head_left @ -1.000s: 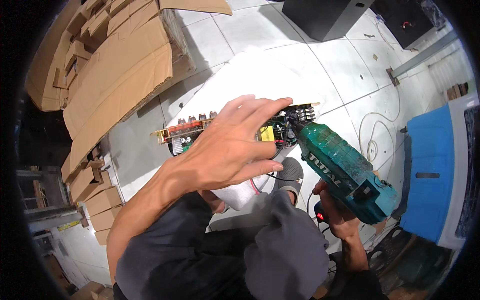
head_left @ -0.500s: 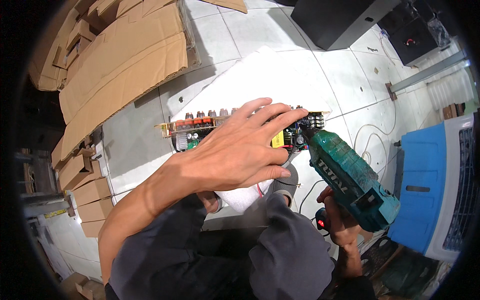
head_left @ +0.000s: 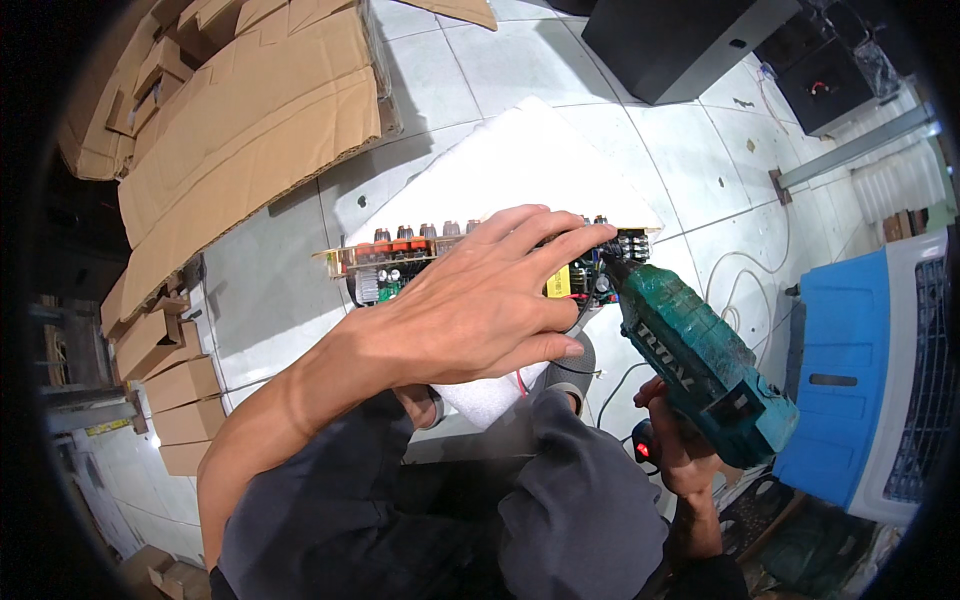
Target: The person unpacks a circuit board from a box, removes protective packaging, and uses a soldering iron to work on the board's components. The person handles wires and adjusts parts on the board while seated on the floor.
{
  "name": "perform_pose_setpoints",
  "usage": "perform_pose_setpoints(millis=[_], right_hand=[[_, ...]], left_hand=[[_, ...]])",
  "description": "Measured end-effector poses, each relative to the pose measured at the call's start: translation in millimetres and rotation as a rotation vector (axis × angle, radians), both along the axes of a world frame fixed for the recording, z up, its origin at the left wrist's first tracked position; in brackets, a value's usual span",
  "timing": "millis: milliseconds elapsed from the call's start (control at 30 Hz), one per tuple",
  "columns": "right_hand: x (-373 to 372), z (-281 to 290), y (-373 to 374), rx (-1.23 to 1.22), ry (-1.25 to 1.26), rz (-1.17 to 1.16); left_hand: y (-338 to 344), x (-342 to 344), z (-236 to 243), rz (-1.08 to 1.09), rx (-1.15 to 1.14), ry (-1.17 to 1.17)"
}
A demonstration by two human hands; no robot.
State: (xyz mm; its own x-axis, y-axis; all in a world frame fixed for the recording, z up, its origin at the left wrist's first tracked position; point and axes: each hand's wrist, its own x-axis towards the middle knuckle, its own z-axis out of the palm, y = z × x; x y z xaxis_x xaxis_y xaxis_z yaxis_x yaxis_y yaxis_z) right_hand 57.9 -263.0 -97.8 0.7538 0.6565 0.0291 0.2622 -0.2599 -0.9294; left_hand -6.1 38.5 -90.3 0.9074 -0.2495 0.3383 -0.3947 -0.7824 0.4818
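Note:
A circuit board assembly (head_left: pixel 392 279) with orange and clear-topped parts along its far edge stands on a white foam sheet (head_left: pixel 540 150) in front of me. My left hand (head_left: pixel 475 300) lies across it, fingers spread, fingertips over the board's right part; much of the board is hidden beneath. A yellow block (head_left: pixel 558 283) and red and black wires show past the fingers. My right hand (head_left: pixel 682 447) is closed round the handle of a worn teal hot glue gun (head_left: pixel 690 335). Its dark nozzle points left and away, close to black connectors near the board's right end.
Flattened cardboard (head_left: pixel 250 150) and small cartons (head_left: pixel 190 420) lie to the left. A blue and white plastic unit (head_left: pixel 840 380) stands at the right, and a black cabinet (head_left: pixel 680 50) at the far right. A white cable (head_left: pixel 740 290) curls over the tiled floor.
The glue gun's nozzle has shifted slightly left relative to the board. My left hand stays in nearly the same place over the board.

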Motion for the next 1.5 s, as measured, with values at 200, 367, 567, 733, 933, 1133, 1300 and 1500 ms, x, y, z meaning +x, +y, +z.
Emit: perform_pose_setpoints(millis=[200, 367, 567, 733, 933, 1133, 1300, 1500], right_hand=[[-5, 7, 2, 0.015, 0.057, -0.025], [-5, 5, -1, 0.017, 0.06, -0.023], [-6, 6, 1, 0.056, 0.05, -0.026], [-2, 1, -3, -0.03, 0.042, -0.024], [-4, 4, -2, -0.177, -0.153, 0.028], [-4, 1, 1, -0.16, -0.25, 0.008], [0, 6, -2, -0.049, -0.129, 0.016], [0, 21, -8, -0.026, 0.05, -0.005]], left_hand=[[-1, 1, -6, 0.008, -0.063, -0.036], [1, 0, -6, 0.015, -0.071, -0.024], [1, 0, -6, 0.018, -0.087, -0.01], [2, 0, -6, -0.006, -0.074, -0.029], [0, 1, -6, -0.009, -0.047, -0.055], [0, 2, -6, -0.025, -0.025, -0.066], [0, 2, -7, -0.014, -0.048, -0.058], [0, 0, -8, -0.002, -0.049, -0.031]])
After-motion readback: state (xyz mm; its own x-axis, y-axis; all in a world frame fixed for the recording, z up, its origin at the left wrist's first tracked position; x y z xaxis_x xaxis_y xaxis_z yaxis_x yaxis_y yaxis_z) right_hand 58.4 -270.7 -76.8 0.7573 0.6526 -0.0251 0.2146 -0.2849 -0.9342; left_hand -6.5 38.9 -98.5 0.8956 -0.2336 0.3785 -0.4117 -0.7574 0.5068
